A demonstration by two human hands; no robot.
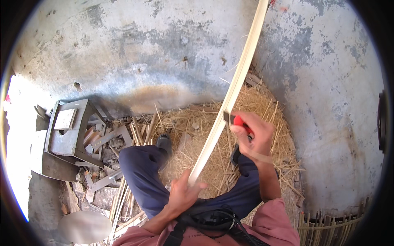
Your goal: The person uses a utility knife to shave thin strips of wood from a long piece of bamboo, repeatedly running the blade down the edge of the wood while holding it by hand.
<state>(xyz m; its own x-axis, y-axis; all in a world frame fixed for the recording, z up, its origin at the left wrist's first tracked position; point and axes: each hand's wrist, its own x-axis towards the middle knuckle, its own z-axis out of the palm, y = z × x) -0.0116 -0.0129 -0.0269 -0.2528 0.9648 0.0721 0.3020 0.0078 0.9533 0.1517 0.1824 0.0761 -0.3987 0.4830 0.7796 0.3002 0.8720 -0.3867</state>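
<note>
A long pale strip of split wood or bamboo (241, 71) slants from my lap up past the top edge of the view. My left hand (182, 192) is closed around its lower end, thumb sticking out to the right. Midway along the strip, my right hand (257, 137) grips a red-handled tool (239, 120), apparently a knife. Its short dark blade touches the strip, and the rest of the handle is hidden in my fingers. A thin pale band, perhaps a shaving, curves across my right wrist.
Straw-like shavings (201, 143) cover the floor between and beyond my legs. At left stands a worn wooden stool or box (69, 137) with scrap wood and rubble around it. A round grey disc (85, 226) is at lower left. Peeling walls (328, 123) rise ahead and right.
</note>
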